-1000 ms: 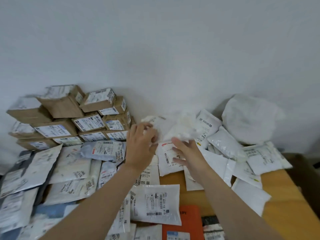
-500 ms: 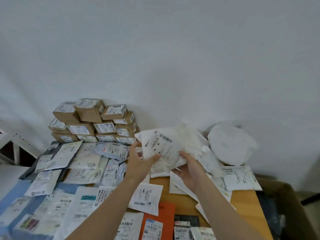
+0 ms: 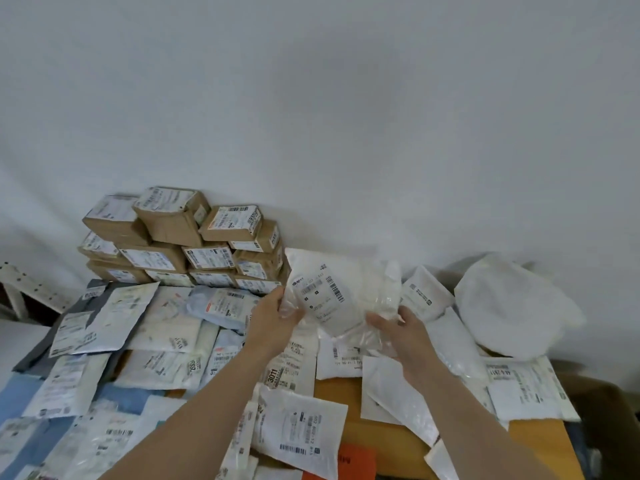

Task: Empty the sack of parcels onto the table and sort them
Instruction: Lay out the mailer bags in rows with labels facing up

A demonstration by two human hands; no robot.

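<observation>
A soft white plastic mailer bag with a barcode label (image 3: 332,296) is held raised between both hands. Its lower left edge is pinched by the left hand (image 3: 273,320); its lower right corner is gripped by the right hand (image 3: 401,329). Stacked brown cardboard boxes (image 3: 180,237) sit left of the grip

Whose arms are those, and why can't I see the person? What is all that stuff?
The camera sits on the person's head and looks down, so you see only their two arms. This is the only view. The left hand and the right hand both hold one white parcel with a barcode label, lifted above the table. Many flat labelled mailers lie on the table. Brown boxes are stacked at the back left, against the wall. A big white bundle sits at the back right.
</observation>
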